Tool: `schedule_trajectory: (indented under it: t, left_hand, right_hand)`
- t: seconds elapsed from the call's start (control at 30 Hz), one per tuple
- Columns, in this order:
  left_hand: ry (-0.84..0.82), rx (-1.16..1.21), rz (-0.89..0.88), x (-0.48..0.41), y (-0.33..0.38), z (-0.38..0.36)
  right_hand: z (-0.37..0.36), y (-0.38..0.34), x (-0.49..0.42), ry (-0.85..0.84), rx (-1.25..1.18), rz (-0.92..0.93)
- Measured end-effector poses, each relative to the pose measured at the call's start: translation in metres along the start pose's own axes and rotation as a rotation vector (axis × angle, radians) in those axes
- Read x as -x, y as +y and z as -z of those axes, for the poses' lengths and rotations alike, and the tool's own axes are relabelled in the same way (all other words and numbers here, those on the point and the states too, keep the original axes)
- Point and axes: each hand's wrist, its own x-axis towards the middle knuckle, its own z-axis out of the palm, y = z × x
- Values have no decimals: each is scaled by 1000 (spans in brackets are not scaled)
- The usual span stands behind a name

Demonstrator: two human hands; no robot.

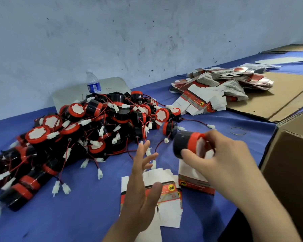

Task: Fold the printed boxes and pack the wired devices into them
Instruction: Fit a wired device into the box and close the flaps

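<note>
Two bare forearms reaching forward over a blue tablecloth [87, 212]. Left hand [140, 187] raised edge-on, fingers straight and spread, holding nothing, hovering over flat unfolded boxes [170, 206] printed red and white. Right hand [222, 158] curled round a black round device [185, 145] with a red band and white face, thumb underneath, fingers over the top, device tilted on its side in the air. Just below that device, a folded box [194, 180] standing open on the cloth, right of the flat boxes. Beyond the left hand, a big heap of matching devices [87, 130], black and red, tangled in thin red and black wires with white plugs. Behind the heap, a water bottle [93, 82] upright against a pale wall [129, 32]. Right of the heap and farther back, a loose stack of flat printed boxes [222, 88] partly on brown cardboard sheets [287, 95]. Near the held device, to its right, a rubber band [237, 131] on the cloth. At the right edge, a brown carton [290, 172].
</note>
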Motion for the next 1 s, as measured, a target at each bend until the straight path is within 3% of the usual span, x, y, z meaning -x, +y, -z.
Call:
schedule_trajectory:
  t: [0.13,0.3,0.47,0.6,0.67,0.77,0.87,1.0]
  left_hand:
    - [-10,-24,44,1,-8,0]
    - [-147,-112,176,2,-18,1]
    - [-340,-211,303,4,-31,2]
    - [-293,-244,243,3,-30,4]
    - [-181,-305,153,0,-25,3]
    - [-11,-309,52,-4,-16,1]
    - [34,-284,57,-4,-16,2]
    - [-4,-344,31,-3,-26,5]
  right_hand:
    - [-10,11,-7,-231,188,-195]
    - [-27,24,-13,-422,323,-111]
    - [-23,36,-16,-623,-44,8]
    - [-21,37,-18,-639,-235,110]
    - [-21,34,-16,-646,-373,137]
    - [-23,25,-14,-510,-460,146]
    - [-28,17,-11,-349,-244,161]
    - [-43,13,-8,-279,144,214]
